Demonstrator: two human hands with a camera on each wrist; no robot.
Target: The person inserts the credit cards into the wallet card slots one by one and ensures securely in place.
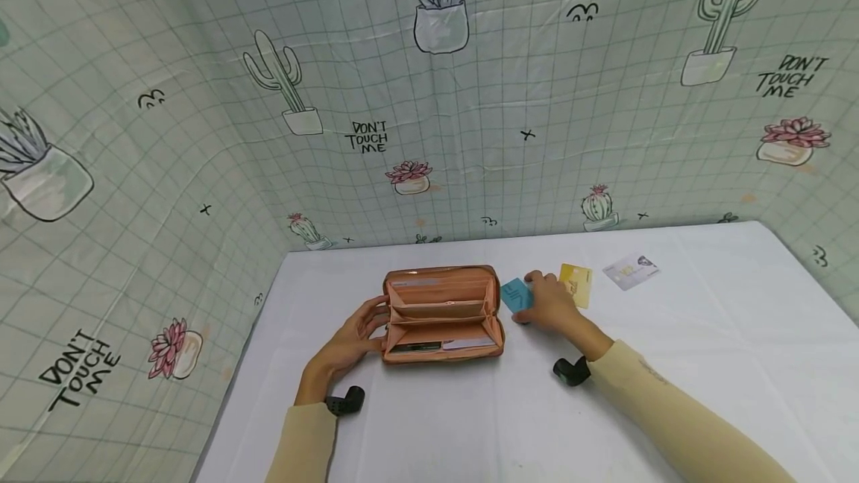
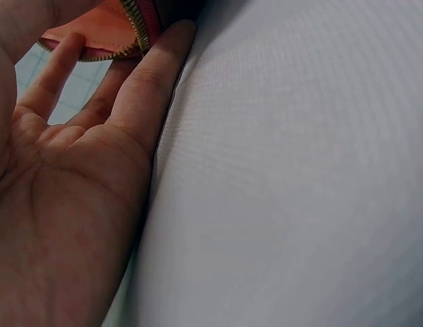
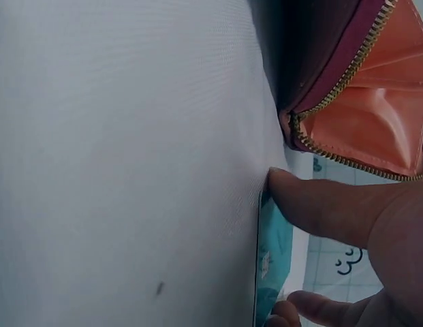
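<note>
Beige sleeves (image 1: 305,442) nearest, left grip (image 1: 350,338) spreads against wallet (image 1: 439,331), right grip (image 1: 553,305) pinches blue card (image 1: 515,295) between fingertips (image 1: 533,276).

On the tabletop (image 1: 429,423), the left grip (image 1: 350,334) touches the left edge of the zip-around wallet (image 1: 439,330). Right of the wallet lie 3 loose cards: the first card (image 1: 515,295) just beside it, between the right grip's (image 1: 553,304) thumb and fingers; the second card (image 1: 582,283) beyond that grip; the third card (image 1: 631,272) rightmost. Behind the tabletop hangs a backdrop cloth (image 1: 496,95).
</note>
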